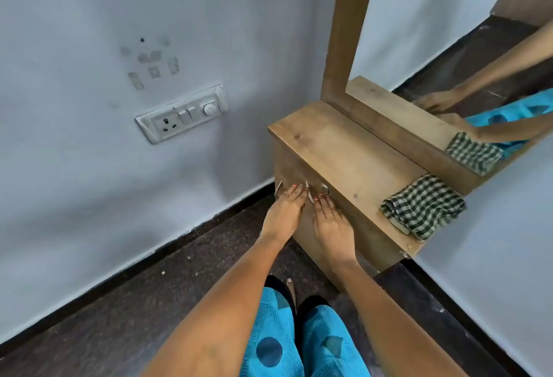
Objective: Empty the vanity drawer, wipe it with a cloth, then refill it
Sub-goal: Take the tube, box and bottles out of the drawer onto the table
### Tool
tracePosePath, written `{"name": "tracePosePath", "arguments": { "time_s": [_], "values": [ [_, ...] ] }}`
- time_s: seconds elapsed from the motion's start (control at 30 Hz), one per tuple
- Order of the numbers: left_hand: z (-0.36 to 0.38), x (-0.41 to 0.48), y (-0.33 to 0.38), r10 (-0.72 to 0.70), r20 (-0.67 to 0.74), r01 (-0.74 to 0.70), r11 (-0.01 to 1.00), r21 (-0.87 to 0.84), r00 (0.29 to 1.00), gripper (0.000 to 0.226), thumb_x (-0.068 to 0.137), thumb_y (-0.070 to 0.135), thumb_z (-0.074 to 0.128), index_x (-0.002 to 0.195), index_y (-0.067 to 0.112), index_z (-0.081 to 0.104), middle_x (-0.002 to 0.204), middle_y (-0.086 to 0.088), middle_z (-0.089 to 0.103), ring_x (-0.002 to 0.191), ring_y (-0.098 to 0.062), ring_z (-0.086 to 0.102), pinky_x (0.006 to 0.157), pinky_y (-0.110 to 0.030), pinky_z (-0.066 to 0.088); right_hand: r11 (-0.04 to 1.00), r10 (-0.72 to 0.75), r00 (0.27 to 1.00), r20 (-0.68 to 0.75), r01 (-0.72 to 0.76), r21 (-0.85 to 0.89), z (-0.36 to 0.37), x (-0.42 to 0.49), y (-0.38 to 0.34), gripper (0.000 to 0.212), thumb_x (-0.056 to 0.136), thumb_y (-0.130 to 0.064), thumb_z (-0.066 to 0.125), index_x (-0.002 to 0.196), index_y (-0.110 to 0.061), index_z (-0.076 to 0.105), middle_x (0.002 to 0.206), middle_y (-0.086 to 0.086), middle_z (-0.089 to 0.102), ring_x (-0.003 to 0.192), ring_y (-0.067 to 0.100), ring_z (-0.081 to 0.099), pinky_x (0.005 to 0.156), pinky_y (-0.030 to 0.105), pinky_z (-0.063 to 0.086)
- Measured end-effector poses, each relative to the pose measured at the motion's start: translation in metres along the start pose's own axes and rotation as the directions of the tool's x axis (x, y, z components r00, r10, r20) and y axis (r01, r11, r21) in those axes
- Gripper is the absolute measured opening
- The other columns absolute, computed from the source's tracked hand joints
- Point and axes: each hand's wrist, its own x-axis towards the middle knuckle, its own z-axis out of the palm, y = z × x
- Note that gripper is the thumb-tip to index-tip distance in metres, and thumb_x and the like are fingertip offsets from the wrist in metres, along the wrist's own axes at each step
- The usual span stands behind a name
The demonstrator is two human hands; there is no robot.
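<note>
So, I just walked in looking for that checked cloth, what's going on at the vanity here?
A person stands at the wooden vanity with both hands laid on its drawer front. The left hand lies over the metal handle, and the right hand has its fingertips by the lock. The drawer looks closed. The checked cloth lies folded on top, untouched.
</note>
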Motion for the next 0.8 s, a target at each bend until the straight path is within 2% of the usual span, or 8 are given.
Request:
{"name": "tracePosePath", "arguments": {
  "time_s": [0.13, 0.3, 0.37, 0.43, 0.5, 0.57, 0.73, 0.8],
  "values": [
    [0.009, 0.011, -0.002, 0.045, 0.051, -0.04, 0.994, -0.102, 0.998, 0.047, 0.093, -0.001, 0.04, 0.138, 0.011, 0.038, 0.148, -0.005, 0.035, 0.139, -0.015, 0.028, 0.114, -0.024, 0.023, 0.998, 0.055, 0.996, 0.064, -0.057, 0.034, 0.013, 0.0, 0.005, 0.054, 0.038, -0.002, 0.09, 0.09, -0.003, 0.074, 0.093, 0.009, 0.074, 0.084, 0.019, 0.072, 0.061, 0.028, 0.057],
    [0.013, 0.021, -0.005, 0.032, 0.1, -0.018, 0.991, -0.135, 0.994, 0.048, 0.09, -0.003, 0.044, 0.134, 0.015, 0.046, 0.141, -0.004, 0.045, 0.128, -0.019, 0.046, 0.1, -0.032, 0.045, 0.997, 0.063, 0.996, 0.058, -0.066, 0.038, 0.024, 0.0, 0.01, 0.039, 0.047, 0.001, 0.083, 0.084, -0.007, 0.074, 0.087, 0.005, 0.075, 0.08, 0.015, 0.072, 0.052, 0.021, 0.055],
    [0.017, 0.025, -0.006, 0.051, 0.105, -0.039, 0.993, -0.116, 0.993, 0.051, 0.088, -0.006, 0.044, 0.135, 0.015, 0.044, 0.142, -0.003, 0.043, 0.128, -0.017, 0.045, 0.1, -0.033, 0.045, 0.999, 0.04, 0.998, 0.039, -0.04, 0.011, 0.024, -0.001, 0.01, 0.025, 0.06, -0.001, 0.065, 0.081, -0.009, 0.074, 0.085, 0.003, 0.075, 0.078, 0.014, 0.072, 0.051, 0.019, 0.054],
    [0.019, 0.03, -0.004, 0.08, 0.132, -0.07, 0.995, -0.077, 0.988, 0.05, 0.087, -0.006, 0.043, 0.134, 0.012, 0.044, 0.141, -0.005, 0.043, 0.131, -0.017, 0.041, 0.105, -0.031, 0.039, 0.998, 0.056, 0.998, 0.041, -0.056, -0.009, 0.022, 0.002, 0.008, 0.026, 0.066, -0.002, 0.052, 0.075, -0.011, 0.074, 0.078, 0.002, 0.074, 0.074, 0.013, 0.071, 0.047, 0.018, 0.052],
    [0.022, 0.036, -0.001, 0.075, 0.151, -0.065, 0.995, -0.072, 0.986, 0.045, 0.086, -0.005, 0.043, 0.128, 0.009, 0.051, 0.134, -0.008, 0.049, 0.127, -0.019, 0.044, 0.105, -0.032, 0.039, 0.994, 0.109, 0.991, 0.073, -0.11, 0.002, 0.016, 0.008, 0.004, 0.017, 0.056, 0.002, 0.071, 0.067, -0.011, 0.072, 0.068, 0.001, 0.072, 0.066, 0.015, 0.07, 0.038, 0.019, 0.048],
    [0.024, 0.041, 0.0, 0.048, 0.155, -0.036, 0.996, -0.078, 0.987, 0.04, 0.085, -0.005, 0.042, 0.12, 0.007, 0.056, 0.126, -0.01, 0.054, 0.121, -0.022, 0.05, 0.1, -0.035, 0.042, 0.982, 0.188, 0.975, 0.119, -0.191, 0.009, 0.013, 0.016, 0.003, 0.028, 0.041, 0.003, 0.084, 0.059, -0.012, 0.069, 0.058, 0.002, 0.068, 0.057, 0.016, 0.068, 0.031, 0.019, 0.042],
    [0.018, 0.044, 0.003, 0.005, 0.131, 0.007, 0.995, -0.097, 0.991, 0.032, 0.087, -0.005, 0.041, 0.112, 0.003, 0.059, 0.119, -0.012, 0.058, 0.112, -0.023, 0.055, 0.094, -0.035, 0.045, 0.957, 0.281, 0.948, 0.151, -0.289, 0.037, 0.008, 0.022, -0.001, 0.028, 0.04, 0.008, 0.084, 0.054, -0.009, 0.066, 0.05, 0.007, 0.065, 0.044, 0.022, 0.064, 0.029, 0.023, 0.042],
    [0.017, 0.043, 0.002, -0.009, 0.127, 0.025, 0.992, -0.126, 0.992, 0.03, 0.086, -0.006, 0.043, 0.108, 0.002, 0.062, 0.116, -0.013, 0.059, 0.107, -0.025, 0.058, 0.088, -0.037, 0.048, 0.951, 0.292, 0.94, 0.176, -0.306, 0.055, 0.008, 0.022, 0.0, 0.02, 0.052, 0.01, 0.077, 0.06, -0.005, 0.068, 0.056, 0.013, 0.067, 0.048, 0.026, 0.066, 0.036, 0.029, 0.048]
  ]
}}
